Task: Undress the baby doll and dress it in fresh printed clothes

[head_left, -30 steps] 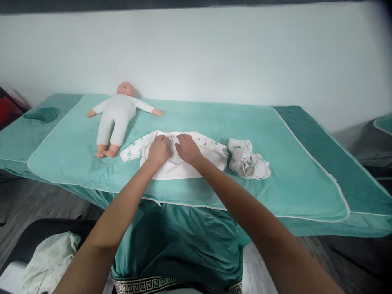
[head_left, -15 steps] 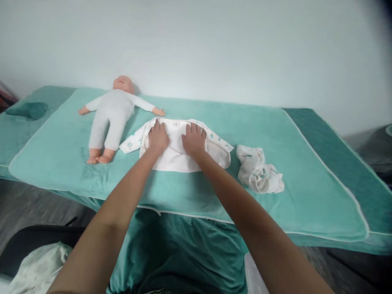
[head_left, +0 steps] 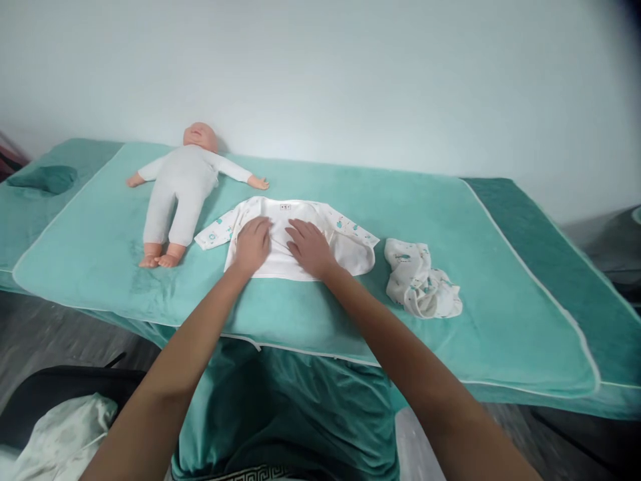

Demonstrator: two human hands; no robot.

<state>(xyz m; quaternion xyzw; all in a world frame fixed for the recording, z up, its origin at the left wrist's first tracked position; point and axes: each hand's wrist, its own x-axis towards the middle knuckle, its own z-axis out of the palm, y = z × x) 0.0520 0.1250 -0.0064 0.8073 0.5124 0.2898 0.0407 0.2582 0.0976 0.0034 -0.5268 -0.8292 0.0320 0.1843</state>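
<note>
A small white baby shirt point(head_left: 280, 267) with printed sleeves lies spread open on the green bed, its plain inside facing up and a small label at the neck. On its left half rests my left hand point(head_left: 254, 244), palm down with the fingers stretched out. My right hand point(head_left: 309, 247) lies flat on the middle-right part of the cloth, fingers a little apart. Neither hand grips the fabric. To the left lies a baby doll point(head_left: 186, 177) on its back, in a white bodysuit, arms spread. A crumpled printed garment point(head_left: 423, 280) sits to the right of the shirt.
The green padded bed point(head_left: 501, 314) has a white-piped cover and stands against a pale wall point(head_left: 350, 80). A face hole point(head_left: 45, 179) shows at its left end. At lower left, a black chair point(head_left: 75, 384) holds a pale patterned cloth point(head_left: 65, 434).
Both hands have slid down the shirt toward me, away from its neck and shoulders. The shirt lies flatter. The doll and the crumpled garment have stayed in place.
</note>
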